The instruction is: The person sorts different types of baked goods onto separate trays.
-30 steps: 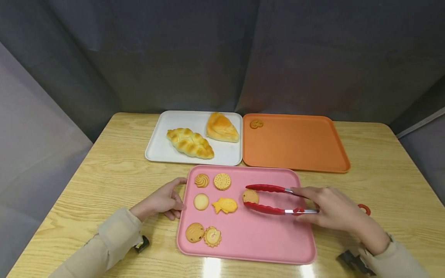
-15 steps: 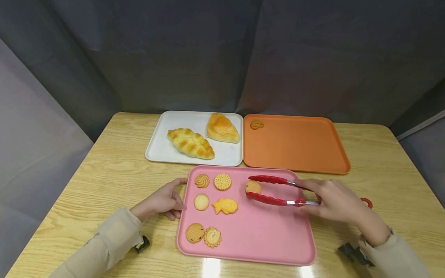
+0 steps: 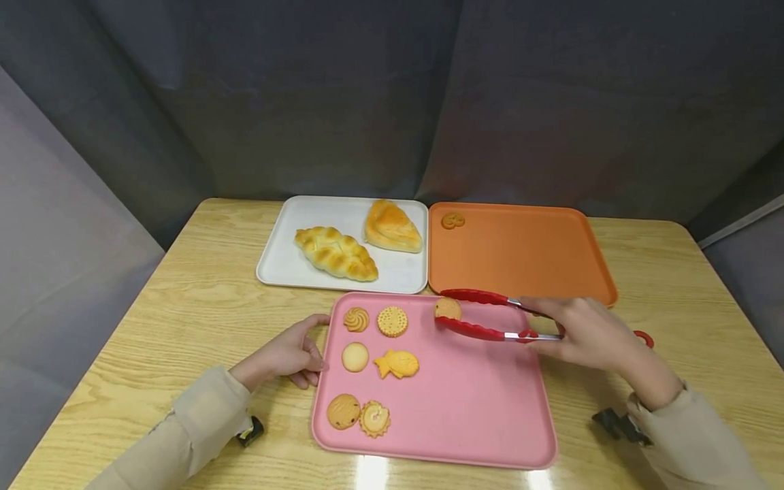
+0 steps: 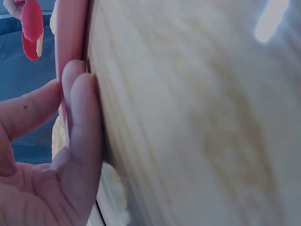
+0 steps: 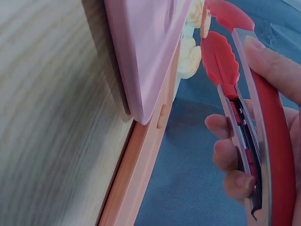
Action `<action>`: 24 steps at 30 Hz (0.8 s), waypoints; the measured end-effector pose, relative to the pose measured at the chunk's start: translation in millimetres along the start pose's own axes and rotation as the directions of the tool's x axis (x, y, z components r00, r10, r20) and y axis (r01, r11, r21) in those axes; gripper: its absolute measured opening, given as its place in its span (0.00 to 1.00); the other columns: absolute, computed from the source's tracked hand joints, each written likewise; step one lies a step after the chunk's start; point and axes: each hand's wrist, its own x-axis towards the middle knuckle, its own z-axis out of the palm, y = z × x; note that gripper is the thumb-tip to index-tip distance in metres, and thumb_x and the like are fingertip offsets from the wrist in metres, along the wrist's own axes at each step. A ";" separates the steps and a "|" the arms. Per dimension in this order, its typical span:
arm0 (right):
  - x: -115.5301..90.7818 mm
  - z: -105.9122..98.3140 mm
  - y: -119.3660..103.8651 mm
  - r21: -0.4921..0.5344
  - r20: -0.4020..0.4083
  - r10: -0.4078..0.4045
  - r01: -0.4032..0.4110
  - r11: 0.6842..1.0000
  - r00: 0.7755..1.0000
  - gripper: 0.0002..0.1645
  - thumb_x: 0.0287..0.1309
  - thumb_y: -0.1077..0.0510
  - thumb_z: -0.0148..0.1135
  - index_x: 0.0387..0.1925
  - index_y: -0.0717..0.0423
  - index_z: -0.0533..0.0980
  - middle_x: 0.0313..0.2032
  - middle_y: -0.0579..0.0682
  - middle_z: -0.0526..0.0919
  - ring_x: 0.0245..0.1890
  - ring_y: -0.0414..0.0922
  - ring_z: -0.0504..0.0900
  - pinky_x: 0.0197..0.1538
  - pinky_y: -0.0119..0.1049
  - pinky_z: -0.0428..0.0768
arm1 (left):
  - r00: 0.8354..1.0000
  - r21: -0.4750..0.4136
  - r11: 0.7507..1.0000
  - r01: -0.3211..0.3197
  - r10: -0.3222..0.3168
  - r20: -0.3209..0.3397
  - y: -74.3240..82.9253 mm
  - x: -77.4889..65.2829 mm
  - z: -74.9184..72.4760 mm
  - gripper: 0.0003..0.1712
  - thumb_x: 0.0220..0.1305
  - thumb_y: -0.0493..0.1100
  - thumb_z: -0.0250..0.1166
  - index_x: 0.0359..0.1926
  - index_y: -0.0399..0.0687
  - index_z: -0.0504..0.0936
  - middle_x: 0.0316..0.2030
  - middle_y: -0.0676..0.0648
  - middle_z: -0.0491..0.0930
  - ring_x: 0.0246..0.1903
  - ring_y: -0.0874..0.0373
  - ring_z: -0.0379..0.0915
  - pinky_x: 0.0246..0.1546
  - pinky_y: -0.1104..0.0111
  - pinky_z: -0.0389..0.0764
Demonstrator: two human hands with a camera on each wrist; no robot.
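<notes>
My right hand [image 3: 588,333] grips red-tipped metal tongs [image 3: 478,330], fingers and thumb wrapped on opposite arms. Between the tong tips is a round brown cookie [image 3: 448,309], close to the far rim of the pink tray [image 3: 465,422]; the right wrist view shows this cookie [image 5: 205,23] on edge, raised off the tray. At the tray's left rim, my left hand [image 3: 288,350] pinches the edge, thumb on the inner side and fingers outside. Still on the tray lie a swirl cookie [image 3: 356,319], a dotted cookie [image 3: 392,321], a fish-shaped cookie [image 3: 398,363] and several others.
Behind the pink tray stands a white tray [image 3: 278,262] with a braided bread [image 3: 337,253] and a wedge-shaped bread [image 3: 392,226]. Right beside it, an orange tray [image 3: 520,248] bears a pretzel-shaped cookie [image 3: 452,220] in its far left corner. A dark curtain [image 3: 337,102] hangs behind the table.
My right hand and the tongs have moved away from me with the round cookie, from mid-tray to the pink tray's far rim. The left hand has stayed in place.
</notes>
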 end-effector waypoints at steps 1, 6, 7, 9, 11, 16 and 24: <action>1.2 -0.7 0.5 -0.002 0.002 0.005 -0.005 1.000 1.000 0.34 0.31 0.50 0.76 0.46 0.57 0.78 0.28 0.42 0.82 0.14 0.28 0.58 0.17 0.24 0.61 | 1.000 -0.001 1.000 0.001 -0.001 0.000 0.1 -0.1 0.0 0.42 0.54 0.27 0.58 0.67 0.43 0.49 0.19 0.43 0.77 0.13 0.58 0.73 0.13 0.66 0.77; 7.1 -4.0 3.0 -0.021 0.018 0.061 -0.061 0.998 0.998 0.35 0.32 0.50 0.77 0.47 0.58 0.77 0.31 0.47 0.83 0.13 0.31 0.59 0.16 0.26 0.62 | 1.000 0.000 1.000 0.016 -0.016 -0.013 1.3 -0.5 0.4 0.43 0.54 0.27 0.59 0.68 0.44 0.49 0.20 0.42 0.77 0.14 0.57 0.73 0.13 0.65 0.77; 8.5 -5.0 3.4 -0.023 0.024 0.075 -0.075 0.997 0.997 0.36 0.32 0.50 0.76 0.47 0.58 0.77 0.30 0.47 0.83 0.13 0.31 0.58 0.16 0.26 0.61 | 1.000 0.001 1.000 0.018 -0.018 -0.015 1.4 -0.5 0.5 0.43 0.54 0.27 0.59 0.68 0.44 0.49 0.20 0.42 0.77 0.14 0.57 0.73 0.13 0.65 0.77; 11.2 -6.3 4.7 -0.030 0.026 0.093 -0.093 0.995 0.995 0.36 0.32 0.51 0.77 0.47 0.59 0.77 0.29 0.48 0.82 0.14 0.33 0.59 0.16 0.27 0.62 | 1.000 0.003 1.000 0.023 -0.023 -0.019 1.3 -0.5 0.9 0.43 0.54 0.27 0.59 0.68 0.44 0.49 0.20 0.42 0.77 0.14 0.57 0.73 0.14 0.65 0.77; 13.6 -7.3 6.2 -0.036 0.021 0.104 -0.103 0.994 0.994 0.36 0.32 0.51 0.77 0.48 0.59 0.76 0.27 0.48 0.81 0.14 0.34 0.59 0.16 0.27 0.62 | 0.999 0.002 1.000 0.025 -0.024 -0.023 1.8 -0.8 1.0 0.43 0.54 0.28 0.59 0.68 0.44 0.49 0.20 0.42 0.77 0.14 0.57 0.73 0.14 0.64 0.77; 18.2 -7.9 10.9 -0.050 -0.028 0.086 -0.088 0.995 0.996 0.36 0.32 0.52 0.76 0.47 0.59 0.75 0.20 0.44 0.76 0.14 0.35 0.60 0.17 0.29 0.61 | 1.000 -0.003 1.000 0.018 -0.018 -0.013 2.1 -0.9 1.0 0.43 0.54 0.28 0.59 0.68 0.43 0.49 0.20 0.42 0.77 0.14 0.57 0.73 0.14 0.65 0.77; 23.8 -5.8 17.9 -0.072 -0.056 0.125 -0.128 0.989 0.991 0.38 0.34 0.52 0.75 0.51 0.61 0.74 0.13 0.40 0.61 0.11 0.35 0.55 0.15 0.29 0.58 | 1.000 0.000 1.000 0.015 -0.015 -0.010 4.3 -2.7 1.0 0.43 0.54 0.28 0.59 0.68 0.43 0.49 0.20 0.42 0.76 0.14 0.57 0.73 0.14 0.65 0.77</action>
